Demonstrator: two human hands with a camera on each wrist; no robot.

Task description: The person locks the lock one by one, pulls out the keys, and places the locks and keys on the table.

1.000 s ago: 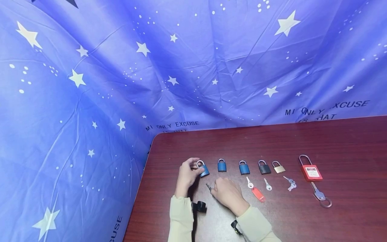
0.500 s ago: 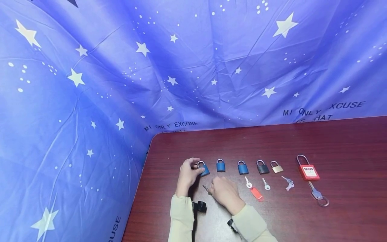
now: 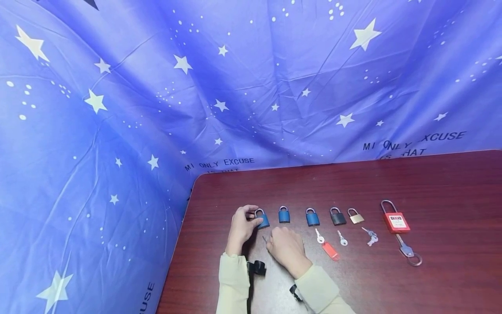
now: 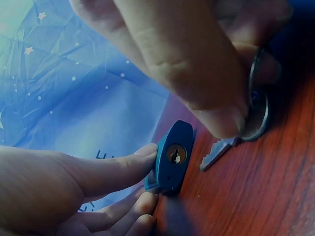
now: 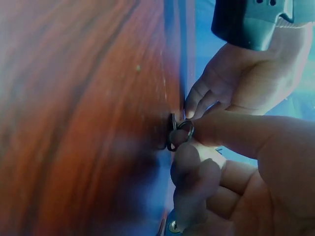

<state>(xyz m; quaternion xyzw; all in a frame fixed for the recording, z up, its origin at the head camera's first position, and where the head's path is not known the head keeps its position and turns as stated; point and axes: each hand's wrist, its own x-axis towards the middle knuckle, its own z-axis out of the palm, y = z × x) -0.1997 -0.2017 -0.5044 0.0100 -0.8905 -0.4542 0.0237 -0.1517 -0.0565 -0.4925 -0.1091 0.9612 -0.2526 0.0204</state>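
My left hand (image 3: 241, 227) holds a blue padlock (image 3: 263, 220) at the left end of a row, thumb on its near side and fingers behind. The left wrist view shows the padlock's keyhole (image 4: 177, 154) facing the right hand. My right hand (image 3: 287, 247) pinches a key (image 4: 216, 153) on a metal ring (image 4: 267, 118), the toothed blade sticking out from the fingertips. That blade points toward the padlock, with a small gap between its tip and the keyhole. The key's head is mostly hidden by the fingers.
Rightward along the table (image 3: 353, 183) lie two more blue padlocks (image 3: 284, 215), a black padlock (image 3: 337, 218), a brass padlock (image 3: 356, 218) and a red padlock (image 3: 397, 221). Below them are a key with a red tag (image 3: 330, 251), a single key (image 3: 342, 238), a small key bunch (image 3: 370, 236) and a ringed key (image 3: 405, 249).
My right hand has moved left with the key, closer to the held padlock. My left hand keeps its hold on the padlock. The head view has turned slightly right.
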